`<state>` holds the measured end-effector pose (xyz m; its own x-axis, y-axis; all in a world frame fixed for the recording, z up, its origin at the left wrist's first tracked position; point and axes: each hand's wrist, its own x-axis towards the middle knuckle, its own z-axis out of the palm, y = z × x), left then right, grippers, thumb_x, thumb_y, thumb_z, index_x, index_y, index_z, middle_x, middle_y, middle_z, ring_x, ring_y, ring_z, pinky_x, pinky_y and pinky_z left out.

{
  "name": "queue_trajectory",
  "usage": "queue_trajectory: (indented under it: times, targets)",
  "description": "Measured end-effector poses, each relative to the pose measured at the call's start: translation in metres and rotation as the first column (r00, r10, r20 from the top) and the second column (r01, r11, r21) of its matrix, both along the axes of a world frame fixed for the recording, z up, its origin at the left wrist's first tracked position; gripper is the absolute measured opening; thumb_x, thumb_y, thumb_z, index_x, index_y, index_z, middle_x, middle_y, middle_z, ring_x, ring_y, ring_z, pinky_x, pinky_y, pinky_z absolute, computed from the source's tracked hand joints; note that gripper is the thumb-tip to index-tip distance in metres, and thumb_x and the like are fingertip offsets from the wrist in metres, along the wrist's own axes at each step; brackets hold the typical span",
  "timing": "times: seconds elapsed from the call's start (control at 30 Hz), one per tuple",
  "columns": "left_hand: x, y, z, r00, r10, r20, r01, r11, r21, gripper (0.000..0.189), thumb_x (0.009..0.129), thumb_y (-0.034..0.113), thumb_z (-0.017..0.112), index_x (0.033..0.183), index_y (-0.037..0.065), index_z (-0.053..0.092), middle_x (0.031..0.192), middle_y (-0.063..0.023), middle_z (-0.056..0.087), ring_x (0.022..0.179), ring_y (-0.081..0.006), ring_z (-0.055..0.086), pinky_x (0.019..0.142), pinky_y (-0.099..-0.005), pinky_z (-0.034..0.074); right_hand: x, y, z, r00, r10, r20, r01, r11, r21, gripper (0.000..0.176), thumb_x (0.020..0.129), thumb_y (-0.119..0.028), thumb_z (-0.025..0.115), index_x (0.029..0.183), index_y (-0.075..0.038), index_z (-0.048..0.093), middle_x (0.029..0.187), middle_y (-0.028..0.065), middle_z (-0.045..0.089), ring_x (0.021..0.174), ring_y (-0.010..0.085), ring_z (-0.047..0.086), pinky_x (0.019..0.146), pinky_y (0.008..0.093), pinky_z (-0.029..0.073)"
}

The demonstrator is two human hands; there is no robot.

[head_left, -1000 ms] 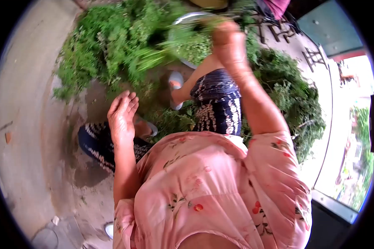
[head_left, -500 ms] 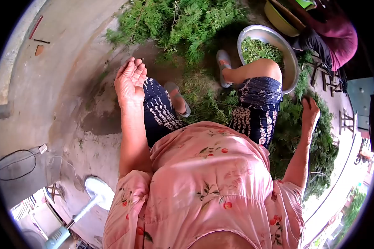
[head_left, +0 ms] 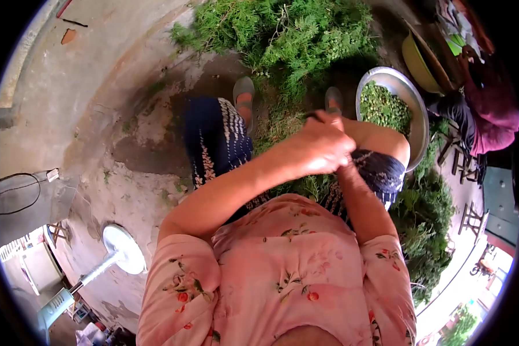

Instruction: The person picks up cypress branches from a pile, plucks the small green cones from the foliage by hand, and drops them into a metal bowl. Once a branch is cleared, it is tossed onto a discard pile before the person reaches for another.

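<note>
My left hand (head_left: 312, 151) crosses in front of my body and is closed over my right hand (head_left: 330, 121). The two hands touch above the gap between my knees. Most of my right hand is covered, and its fingers show only in part, with a dark patch near the tips. Whether anything small lies between the hands is hidden. Just beyond them to the right, a metal basin (head_left: 422, 124) holds small green pieces (head_left: 383, 108) and stands beside my bare knee.
Leafy green branches (head_left: 294, 34) are heaped ahead, with more foliage (head_left: 424, 225) along my right side. A person in a purple top (head_left: 493, 115) sits at the far right, near a yellow-green basin (head_left: 418, 63). A white fan (head_left: 124, 249) stands behind on the left.
My left hand, open and palm up over my left knee before, has swung right and closed. My right hand has come inward from the foliage, and both now meet.
</note>
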<state>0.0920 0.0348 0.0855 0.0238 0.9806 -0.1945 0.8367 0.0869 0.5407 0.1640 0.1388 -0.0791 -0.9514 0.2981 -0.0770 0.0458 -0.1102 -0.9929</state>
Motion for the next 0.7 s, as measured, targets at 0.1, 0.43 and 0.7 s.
queue_trajectory:
  times: [0.1, 0.43, 0.7]
  targets:
    - [0.051, 0.06, -0.067, 0.11, 0.874, -0.474, -0.929, 0.26, 0.264, 0.035, 0.085, 0.025, 0.047, 0.099, -0.004, 0.059, 0.101, -0.0176, 0.06, 0.091, -0.0258, 0.058, 0.083, -0.0369, 0.045, -0.032, -0.021, -0.023, 0.941, -0.033, 0.335, -0.042, 0.976, 0.214, 0.034, 0.081, -0.028, 0.059, 0.099, 0.0, 0.054, 0.087, 0.0147, 0.056, 0.083, 0.0216, 0.057, 0.068, 0.033, 0.048]
    - [-0.094, 0.056, -0.075, 0.939, 0.125, -0.321, 0.035, 0.892, 0.45, 0.01, 0.073, 0.017, 0.059, 0.065, 0.011, 0.058, 0.066, 0.0011, 0.057, 0.067, -0.0153, 0.055, 0.058, -0.0316, 0.04, -0.117, -0.023, -0.114, 0.739, 0.052, 0.672, -0.075, 0.997, 0.005, 0.013, 0.084, -0.009, 0.054, 0.087, 0.003, 0.059, 0.072, 0.0066, 0.059, 0.06, 0.0144, 0.058, 0.051, 0.0295, 0.045]
    - [-0.119, 0.009, -0.042, 0.983, 0.132, -0.126, -0.061, 0.891, 0.45, 0.024, 0.074, 0.019, 0.047, 0.088, 0.0, 0.055, 0.087, -0.0152, 0.051, 0.084, -0.0271, 0.051, 0.076, -0.0424, 0.039, -0.206, -0.049, -0.143, 0.686, -0.024, 0.727, 0.042, 0.999, -0.006, 0.016, 0.085, -0.008, 0.051, 0.093, 0.002, 0.06, 0.073, 0.0065, 0.06, 0.059, 0.0139, 0.057, 0.05, 0.0278, 0.043]
